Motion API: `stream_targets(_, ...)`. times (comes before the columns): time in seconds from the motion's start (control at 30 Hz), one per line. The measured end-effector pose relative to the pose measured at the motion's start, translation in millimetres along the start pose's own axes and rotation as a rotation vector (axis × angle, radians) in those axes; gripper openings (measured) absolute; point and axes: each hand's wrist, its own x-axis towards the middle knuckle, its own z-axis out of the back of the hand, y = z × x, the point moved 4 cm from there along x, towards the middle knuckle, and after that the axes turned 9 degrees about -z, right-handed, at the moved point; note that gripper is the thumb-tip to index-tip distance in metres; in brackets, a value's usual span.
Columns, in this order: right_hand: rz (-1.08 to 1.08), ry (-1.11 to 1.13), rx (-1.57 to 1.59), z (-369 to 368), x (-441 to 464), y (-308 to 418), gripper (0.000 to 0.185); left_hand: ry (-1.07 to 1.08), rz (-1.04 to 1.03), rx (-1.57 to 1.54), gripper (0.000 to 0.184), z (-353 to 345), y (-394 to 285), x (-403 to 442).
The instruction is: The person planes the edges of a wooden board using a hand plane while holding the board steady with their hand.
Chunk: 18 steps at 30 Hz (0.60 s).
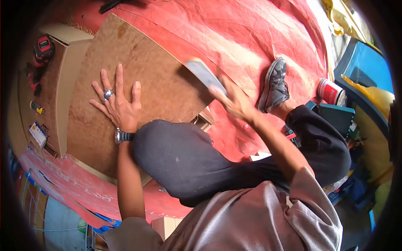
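Observation:
My left hand [121, 104] lies palm down with fingers spread on a large brown wooden board [146, 54]. It wears a ring and a wristwatch [119, 136]. In my right hand [236, 100] is a flat grey bar-shaped tool [205, 75], blurred by motion, so its exact kind does not show. The tool slants across the board's right edge; whether it touches the wood I cannot tell. My bent knee [167, 146] covers the near part of the board.
At left, a wooden box-like piece [63, 100] carries a red and black power tool [43, 48], a yellow and black tool [37, 107] and a small notepad [38, 133]. Red sheeting [243, 33] covers the floor. Right of my shoe [274, 85] lie a red-and-white tub [331, 92] and a teal case [337, 119].

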Motion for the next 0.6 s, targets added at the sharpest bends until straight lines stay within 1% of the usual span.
stream_targets(0.03, -0.014, -0.024, 0.069, 3, -21, 1, 0.054, -0.006, 0.004, 0.005, 0.070, 1, 0, 2)
stream_targets(0.1, -0.101, 0.044, -0.074, 2, 0, -4, 0.057, -0.007, -0.001, 0.018, 0.069, 2, 0, 3)
stream_targets(0.13, -0.008, 0.025, -0.069, -5, 31, 3, 0.060, -0.006, -0.006, 0.023, 0.068, 2, -1, 1)
stream_targets(0.2, 0.074, 0.037, -0.039, -23, 99, 52, 0.066, -0.009, -0.009, 0.024, 0.068, 0, 0, 0)
stream_targets(0.23, 0.060, 0.070, -0.010, -27, 123, 80, 0.068, -0.010, -0.011, 0.028, 0.068, 0, 1, 0)
stream_targets(0.33, -0.012, 0.160, -0.009, -45, 161, 78, 0.071, -0.007, -0.007, 0.018, 0.067, 1, 0, 0)
stream_targets(0.37, 0.043, 0.101, 0.005, -38, 141, 65, 0.070, -0.013, -0.006, 0.010, 0.068, 0, -1, 2)
stream_targets(0.4, 0.094, 0.045, 0.021, -26, 102, 46, 0.070, -0.014, -0.004, 0.003, 0.068, 0, -2, 1)
stream_targets(0.43, -0.024, 0.121, -0.035, -15, 66, 23, 0.069, -0.015, 0.002, -0.001, 0.068, 1, -1, 1)
stream_targets(0.53, -0.308, 0.265, 0.025, 10, -13, -15, 0.070, 0.000, 0.002, 0.009, 0.068, 2, -1, 2)
stream_targets(0.6, -0.164, 0.168, 0.050, 3, 11, -6, 0.070, 0.006, 0.003, 0.010, 0.068, 2, -1, 3)
